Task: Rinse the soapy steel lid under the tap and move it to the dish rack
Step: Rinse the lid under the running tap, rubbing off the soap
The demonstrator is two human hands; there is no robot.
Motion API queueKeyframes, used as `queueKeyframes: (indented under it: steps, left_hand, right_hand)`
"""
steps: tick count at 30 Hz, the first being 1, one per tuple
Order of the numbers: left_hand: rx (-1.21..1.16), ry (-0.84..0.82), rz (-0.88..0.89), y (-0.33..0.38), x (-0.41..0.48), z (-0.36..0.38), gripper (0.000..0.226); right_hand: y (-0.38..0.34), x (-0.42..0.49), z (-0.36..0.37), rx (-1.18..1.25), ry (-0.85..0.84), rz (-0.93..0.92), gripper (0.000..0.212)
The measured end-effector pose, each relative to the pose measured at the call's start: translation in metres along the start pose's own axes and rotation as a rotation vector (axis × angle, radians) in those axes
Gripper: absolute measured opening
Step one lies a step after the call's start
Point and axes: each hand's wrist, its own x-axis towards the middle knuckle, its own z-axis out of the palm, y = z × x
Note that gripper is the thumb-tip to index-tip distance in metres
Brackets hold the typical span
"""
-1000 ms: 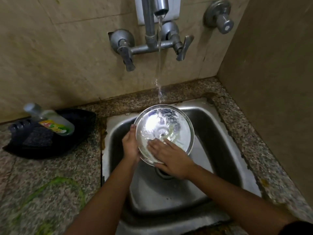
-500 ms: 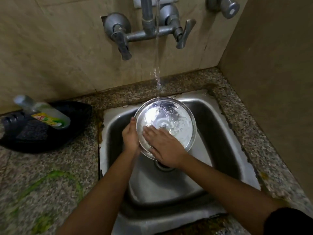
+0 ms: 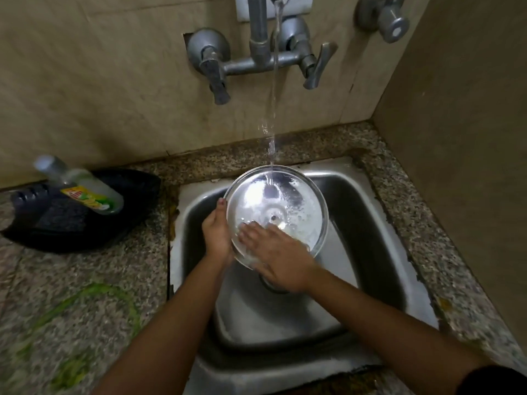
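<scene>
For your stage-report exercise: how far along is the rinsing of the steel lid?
Done: the tap runs and its stream lands on the steel lid over the sink. In hand: the left hand grips the rim while the right hand rubs the face; suds remain. Left: finish rinsing, then rack it; no dish rack is in view.
</scene>
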Motion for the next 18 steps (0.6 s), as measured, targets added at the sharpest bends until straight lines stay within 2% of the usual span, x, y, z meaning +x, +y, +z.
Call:
queueKeyframes:
  steps: [2,5,8,10,12,15,17,18]
  left_hand:
    - [0.044,0.007,0.021,0.002,0.005,-0.011,0.033]
    - [0.076,0.002,-0.009,-0.003,-0.002,-0.013,0.034]
    - [0.055,-0.013,-0.042,-0.008,-0.018,-0.005,0.034]
    - [0.040,-0.027,-0.057,-0.009,-0.023,0.002,0.035]
    - [0.008,-0.032,-0.057,-0.006,-0.022,0.004,0.034]
    - [0.000,0.011,-0.046,0.001,-0.011,-0.003,0.034]
    - [0.025,0.027,-0.021,0.001,-0.005,-0.012,0.034]
    - [0.039,0.033,-0.012,0.001,-0.004,-0.015,0.034]
  right_hand:
    - [0.022,-0.023,0.006,-0.046,-0.005,0.111,0.070]
    - [0.058,-0.028,-0.001,-0.110,0.068,0.439,0.073]
    - [0.062,0.003,-0.014,-0.106,0.126,0.528,0.073]
    - [0.044,0.028,-0.014,-0.054,0.126,0.445,0.073]
    - [0.019,0.038,-0.012,0.025,0.071,0.218,0.071]
    - [0.001,0.009,-0.004,0.010,-0.048,-0.098,0.060]
    - [0.014,-0.021,-0.002,-0.022,-0.073,-0.125,0.061]
    - [0.027,-0.031,-0.001,-0.026,-0.060,-0.071,0.063]
